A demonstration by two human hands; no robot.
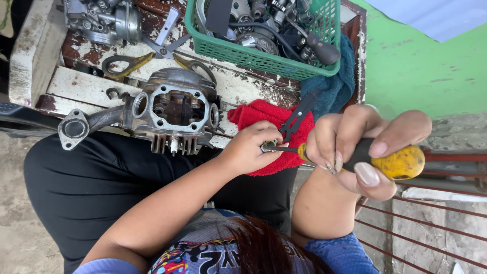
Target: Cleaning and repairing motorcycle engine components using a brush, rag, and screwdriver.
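**Small part hidden in the fingers**

Right hand (362,147) clenches a yellow-handled screwdriver (350,157), its tip at a small metal part (267,147), mostly hidden, pinched in the left hand (251,149). Beyond, on the worktop (86,86), a green basket (264,58) holds jumbled engine parts, its top cut off.

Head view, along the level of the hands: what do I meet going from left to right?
Flanged pipe end → engine cylinder head → left hand pinching a small metal part → red cloth → right hand → yellow screwdriver handle.
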